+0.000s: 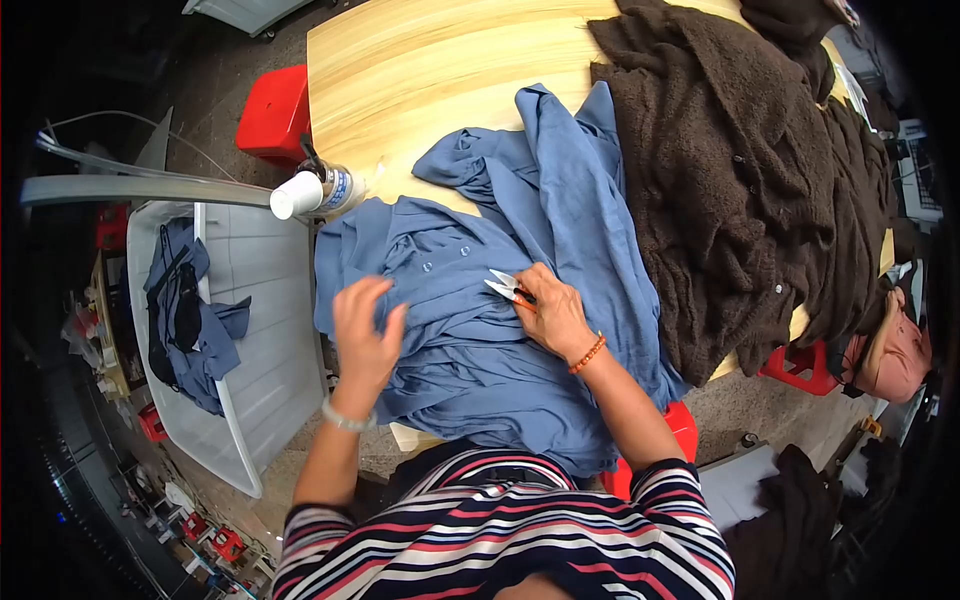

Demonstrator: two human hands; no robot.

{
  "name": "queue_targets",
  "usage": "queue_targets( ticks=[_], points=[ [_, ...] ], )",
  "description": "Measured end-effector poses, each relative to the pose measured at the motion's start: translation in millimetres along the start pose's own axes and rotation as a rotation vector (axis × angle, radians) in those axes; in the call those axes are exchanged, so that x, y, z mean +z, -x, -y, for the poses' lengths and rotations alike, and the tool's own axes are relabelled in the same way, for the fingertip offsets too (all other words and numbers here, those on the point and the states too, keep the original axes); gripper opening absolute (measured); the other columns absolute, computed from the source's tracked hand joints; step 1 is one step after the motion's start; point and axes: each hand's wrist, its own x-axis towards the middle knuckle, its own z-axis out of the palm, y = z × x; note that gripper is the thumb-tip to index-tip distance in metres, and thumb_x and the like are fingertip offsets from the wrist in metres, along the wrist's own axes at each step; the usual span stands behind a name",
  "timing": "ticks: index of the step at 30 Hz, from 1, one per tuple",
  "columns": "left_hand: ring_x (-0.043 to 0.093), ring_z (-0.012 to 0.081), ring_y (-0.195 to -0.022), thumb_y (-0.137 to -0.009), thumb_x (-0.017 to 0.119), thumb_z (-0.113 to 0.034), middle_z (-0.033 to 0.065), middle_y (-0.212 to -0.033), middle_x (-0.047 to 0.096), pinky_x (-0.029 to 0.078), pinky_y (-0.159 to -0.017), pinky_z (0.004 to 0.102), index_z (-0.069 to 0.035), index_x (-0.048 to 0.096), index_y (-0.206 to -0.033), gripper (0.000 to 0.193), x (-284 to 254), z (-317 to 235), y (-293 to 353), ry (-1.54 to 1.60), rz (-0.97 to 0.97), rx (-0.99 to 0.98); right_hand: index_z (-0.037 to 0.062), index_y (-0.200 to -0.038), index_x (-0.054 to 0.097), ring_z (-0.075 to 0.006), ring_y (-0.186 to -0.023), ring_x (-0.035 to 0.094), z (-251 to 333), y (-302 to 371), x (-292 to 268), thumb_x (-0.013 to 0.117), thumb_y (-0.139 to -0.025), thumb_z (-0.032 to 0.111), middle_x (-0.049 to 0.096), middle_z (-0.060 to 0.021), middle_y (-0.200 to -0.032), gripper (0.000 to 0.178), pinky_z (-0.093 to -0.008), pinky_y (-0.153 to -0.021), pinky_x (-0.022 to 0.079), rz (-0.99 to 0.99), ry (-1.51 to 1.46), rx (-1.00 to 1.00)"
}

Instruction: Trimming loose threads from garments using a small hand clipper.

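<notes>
A blue garment (470, 375) lies rumpled across the near part of the table, with two clear round buttons (428, 267) showing on its upper face. In my right hand (558, 318) is a pair of thread snips (504, 289) with orange handles. Their pale blades stand apart and point to the upper left, close to the buttons. My left hand (364, 335) hovers at the left side of the garment, thumb and fingers spread, slightly blurred, with nothing seen in it.
Brown knitted garments (715, 200) cover the right of the wooden table (430, 70). A white cup (297, 195) and a jar (340, 190) stand at its left edge. Beside it are a pale bin (265, 340) with blue clothing and a red stool (274, 112).
</notes>
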Motion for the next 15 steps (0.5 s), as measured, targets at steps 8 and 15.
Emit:
queue_targets(
  ticks=[8, 15],
  points=[
    [0.054, 0.0240, -0.089, -0.073, 0.079, -0.014, 0.0054, -0.088, 0.059, 0.038, -0.082, 0.0373, -0.007, 0.065, -0.103, 0.034, 48.7, 9.2, -34.7, -0.100, 0.274, 0.054, 0.0053, -0.097, 0.061, -0.0353, -0.075, 0.062, 7.0, 32.1, -20.6, 0.065, -0.082, 0.006, 0.058, -0.0111, -0.091, 0.016, -0.0446, -0.064, 0.050, 0.056, -0.068, -0.027],
    [0.056, 0.0255, -0.077, -0.076, 0.074, -0.007, 0.0073, -0.081, 0.055, 0.041, -0.070, 0.0386, -0.005, 0.062, -0.090, 0.018, 25.8, 12.6, -8.5, -0.149, 0.254, 0.048, 0.0033, -0.099, 0.061, -0.0312, -0.073, 0.062, 24.3, 16.7, -15.0, 0.065, -0.077, 0.000, 0.059, -0.0099, -0.090, 0.022, -0.0389, -0.064, 0.050, -0.050, -0.125, 0.027]
  ],
)
